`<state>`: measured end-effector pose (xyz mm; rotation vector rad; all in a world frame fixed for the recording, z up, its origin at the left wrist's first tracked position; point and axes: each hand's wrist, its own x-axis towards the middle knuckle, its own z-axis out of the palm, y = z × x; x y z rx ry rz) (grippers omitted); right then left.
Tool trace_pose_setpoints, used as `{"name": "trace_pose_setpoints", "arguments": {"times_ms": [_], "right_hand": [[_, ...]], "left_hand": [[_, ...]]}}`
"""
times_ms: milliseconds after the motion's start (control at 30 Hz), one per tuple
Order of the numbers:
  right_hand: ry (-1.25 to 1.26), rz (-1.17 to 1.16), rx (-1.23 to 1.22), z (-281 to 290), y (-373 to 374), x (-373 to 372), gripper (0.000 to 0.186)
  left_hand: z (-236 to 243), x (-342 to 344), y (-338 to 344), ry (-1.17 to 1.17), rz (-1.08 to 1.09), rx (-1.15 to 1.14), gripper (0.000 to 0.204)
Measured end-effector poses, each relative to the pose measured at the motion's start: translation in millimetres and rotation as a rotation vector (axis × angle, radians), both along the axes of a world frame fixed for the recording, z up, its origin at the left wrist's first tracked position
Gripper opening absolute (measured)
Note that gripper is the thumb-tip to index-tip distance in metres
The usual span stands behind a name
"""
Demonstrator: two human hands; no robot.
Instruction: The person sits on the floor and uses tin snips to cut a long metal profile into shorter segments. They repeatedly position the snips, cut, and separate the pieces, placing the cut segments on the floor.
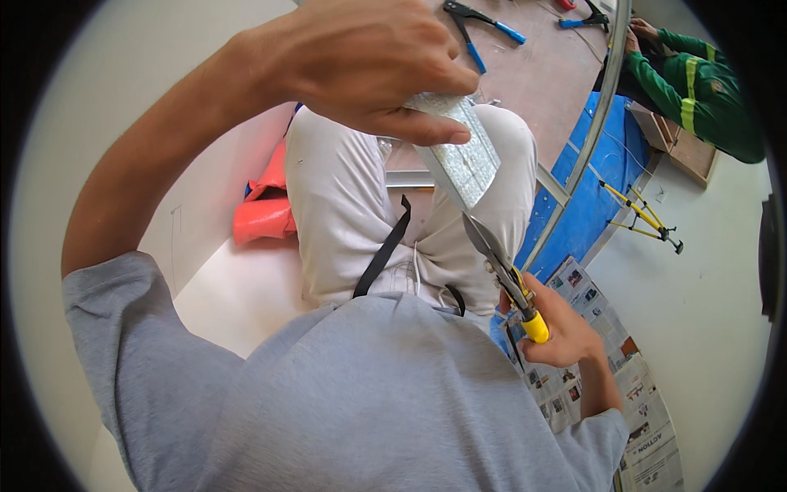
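My left hand (385,70) is closed round a silvery galvanized metal channel (469,168), its thumb pressed along the near face. The channel slants down between my knees, and its upper part is hidden by the hand. Lower right, my right hand (566,328) grips a pair of tin snips (515,287) with yellow handles. The snips' dark blades point up and left, their tips at the channel's lower end. Whether the blades have metal between them I cannot tell.
A hand riveter (478,31) with blue grips lies on the brown board (549,61) ahead. A curved metal track (594,139) runs along the right, over a blue sheet (566,176). Newspapers (639,394), a yellow tripod (639,215) and a green-sleeved person (684,94) are also there.
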<state>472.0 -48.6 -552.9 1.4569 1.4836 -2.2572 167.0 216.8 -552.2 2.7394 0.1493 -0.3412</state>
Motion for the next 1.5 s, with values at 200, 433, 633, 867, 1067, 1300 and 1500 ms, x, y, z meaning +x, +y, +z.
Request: {"name": "trace_pose_setpoints", "arguments": {"times_ms": [200,433,633,867,1067,1300,1500], "right_hand": [[0.011,0.050,-0.068,-4,11,1,0.060],[0.026,0.076,-0.048,-1,15,5,0.063],[0.042,0.109,-0.053,-1,21,1,0.059],[0.042,0.160,-0.051,10,25,-3,0.054],[0.031,0.150,-0.057,16,26,-8,0.049],[0.016,0.171,-0.087,10,20,-9,0.048],[0.148,0.093,-0.047,-10,-8,-15,0.042]], "left_hand": [[-11,-12,-2,-0.141,0.021,0.050,0.057],[-8,-12,-5,-0.278,-0.031,0.034,0.058],[-10,-4,-10,-0.249,-0.080,0.127,0.061],[0,8,-14,-0.286,-0.132,0.172,0.062],[6,2,-17,-0.351,-0.133,0.237,0.061],[40,40,-25,0.144,-0.141,0.143,0.065],[-9,15,-30,-0.463,-0.153,0.076,0.067]]}}
